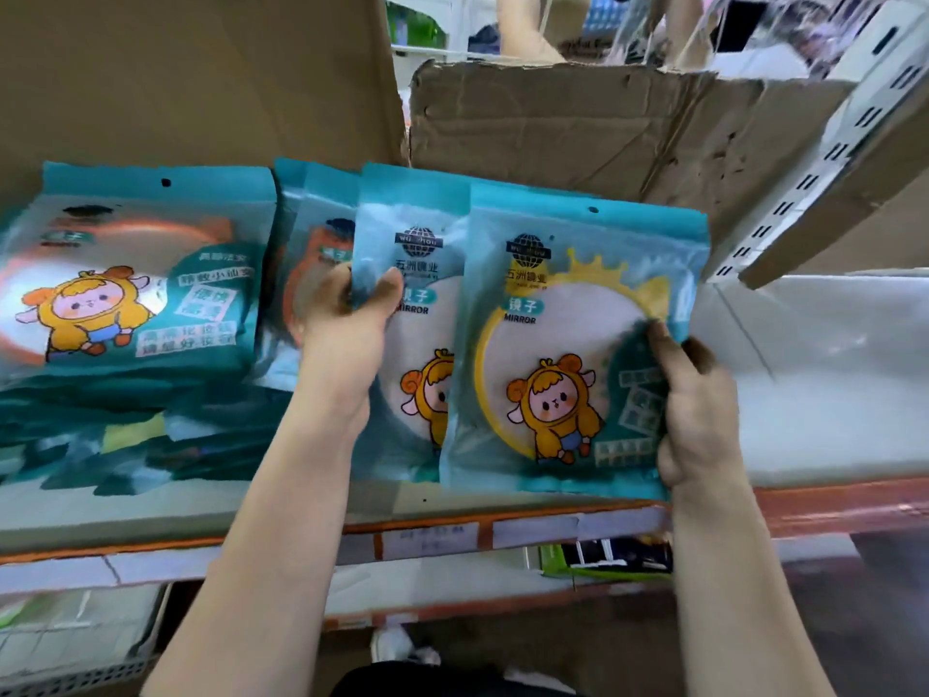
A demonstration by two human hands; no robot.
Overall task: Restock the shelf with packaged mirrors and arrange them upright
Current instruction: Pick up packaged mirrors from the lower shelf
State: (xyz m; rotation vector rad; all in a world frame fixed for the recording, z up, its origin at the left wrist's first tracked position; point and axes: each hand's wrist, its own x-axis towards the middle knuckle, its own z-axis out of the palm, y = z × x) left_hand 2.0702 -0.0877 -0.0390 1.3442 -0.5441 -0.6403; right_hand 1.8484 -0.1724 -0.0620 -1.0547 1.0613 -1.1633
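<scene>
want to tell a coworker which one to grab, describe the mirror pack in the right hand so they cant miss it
At the white shelf, before the torn cardboard box, are teal mirror packs. The front pack, furthest right, is held at its right edge by the right hand. Only its mirror shows a yellow crowned rim; the left packs have orange rims.

One left hand [347,339], one right hand [699,410]. Five upright mirror packs [563,344] show; the flat pile [125,435] is too blurred to count. Two cardboard sheets [553,133].
</scene>
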